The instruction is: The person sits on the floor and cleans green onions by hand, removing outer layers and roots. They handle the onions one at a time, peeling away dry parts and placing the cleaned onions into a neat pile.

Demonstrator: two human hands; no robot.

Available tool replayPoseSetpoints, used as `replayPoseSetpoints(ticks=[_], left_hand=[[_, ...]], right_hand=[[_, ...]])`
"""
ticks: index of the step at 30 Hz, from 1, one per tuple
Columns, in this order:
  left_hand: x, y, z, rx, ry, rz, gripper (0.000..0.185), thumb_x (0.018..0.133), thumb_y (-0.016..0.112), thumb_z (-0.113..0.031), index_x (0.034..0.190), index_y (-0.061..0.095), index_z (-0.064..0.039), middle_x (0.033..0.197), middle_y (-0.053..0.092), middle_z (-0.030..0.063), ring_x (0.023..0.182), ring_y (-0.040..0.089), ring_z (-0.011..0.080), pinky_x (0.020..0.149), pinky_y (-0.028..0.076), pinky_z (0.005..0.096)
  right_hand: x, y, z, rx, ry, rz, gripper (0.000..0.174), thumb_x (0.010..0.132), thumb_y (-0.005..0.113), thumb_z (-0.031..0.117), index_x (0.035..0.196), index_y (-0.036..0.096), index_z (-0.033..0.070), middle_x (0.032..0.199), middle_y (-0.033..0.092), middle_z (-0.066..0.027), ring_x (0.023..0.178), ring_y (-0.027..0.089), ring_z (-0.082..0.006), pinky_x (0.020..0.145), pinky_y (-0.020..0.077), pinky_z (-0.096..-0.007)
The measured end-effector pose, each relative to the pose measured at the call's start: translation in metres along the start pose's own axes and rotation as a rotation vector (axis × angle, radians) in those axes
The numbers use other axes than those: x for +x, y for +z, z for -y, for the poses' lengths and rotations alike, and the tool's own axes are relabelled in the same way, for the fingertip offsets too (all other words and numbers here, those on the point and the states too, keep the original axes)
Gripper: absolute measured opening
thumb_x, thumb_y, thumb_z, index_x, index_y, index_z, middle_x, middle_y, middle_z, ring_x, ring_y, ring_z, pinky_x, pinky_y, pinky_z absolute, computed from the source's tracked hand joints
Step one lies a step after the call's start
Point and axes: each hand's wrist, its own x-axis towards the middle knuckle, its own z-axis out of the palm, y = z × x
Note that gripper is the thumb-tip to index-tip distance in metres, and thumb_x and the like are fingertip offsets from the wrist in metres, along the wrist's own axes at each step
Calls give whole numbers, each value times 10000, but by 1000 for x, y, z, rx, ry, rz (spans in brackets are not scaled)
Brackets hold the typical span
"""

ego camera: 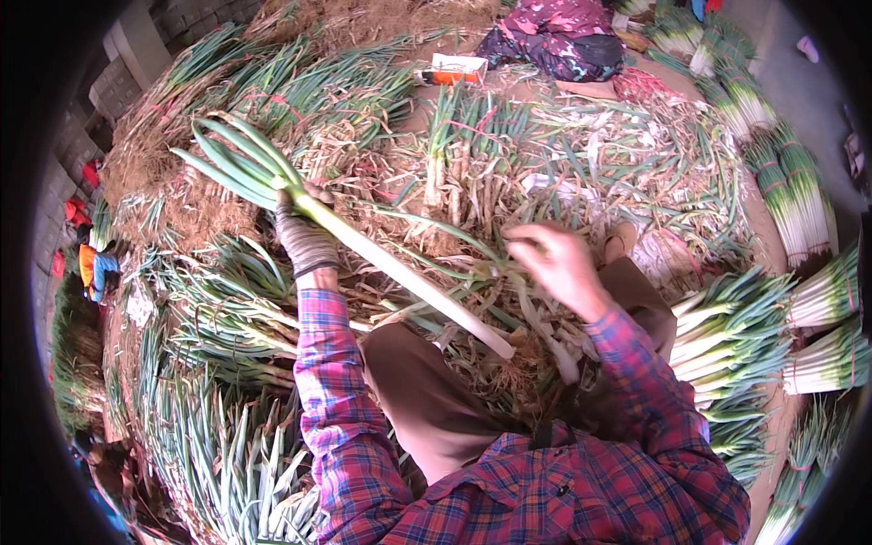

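Observation:
My left hand (304, 228), in a dirty knit glove, grips a long green onion (409, 272) just below its green leaves. The onion slants down to the right, its white shank bare and its roots (514, 368) hanging near my knees. My bare right hand (552, 262) is raised to the right of the shank, its fingers bent and blurred; I see nothing held in it. Below and beside that hand, limp peeled leaves (538, 313) dangle over the litter.
Cleaned onions (729, 340) lie piled at my right, and tied bundles (783, 197) line the right edge. Untrimmed onions (225, 436) are heaped at my left and far left. Ahead lie leaf scraps (613, 143), a small box (458, 68) and a patterned cloth bundle (555, 37).

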Motion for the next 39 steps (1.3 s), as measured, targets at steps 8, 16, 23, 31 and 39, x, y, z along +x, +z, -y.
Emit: replayPoseSetpoints(ticks=[8,16,23,31,39], left_hand=[[-37,21,63,-54,-167,55,582,847,359,-638,998,570,-117,702,564,72,565,519,230,543,444,365],[-45,19,73,16,-185,-64,471,835,545,-527,1030,524,-98,781,552,59,618,547,210,580,487,371],[-45,21,75,34,-194,-12,512,822,558,-541,1011,519,-66,760,529,61,627,537,213,573,478,362],[-34,15,80,247,14,-74,557,811,555,-569,1000,483,-51,700,526,50,543,533,157,512,505,301],[47,-39,-5,482,248,-434,446,896,380,-491,1017,460,-69,643,455,16,504,434,132,443,384,269]], right_hand=[[6,75,33,-184,-84,13,169,771,666,146,873,612,22,803,593,-106,684,567,-232,656,491,-377],[-7,73,28,-81,-36,65,99,750,629,54,729,535,29,707,566,-95,597,535,-182,538,469,-330],[-1,72,13,23,86,144,112,814,620,89,806,554,-1,733,556,-99,573,519,-167,490,456,-315],[-37,53,14,506,-12,160,94,856,570,77,876,520,0,730,517,-48,573,474,-117,504,413,-283],[-173,-32,-53,-566,316,523,226,857,562,245,913,518,31,775,582,-168,682,583,-347,580,444,-423]])
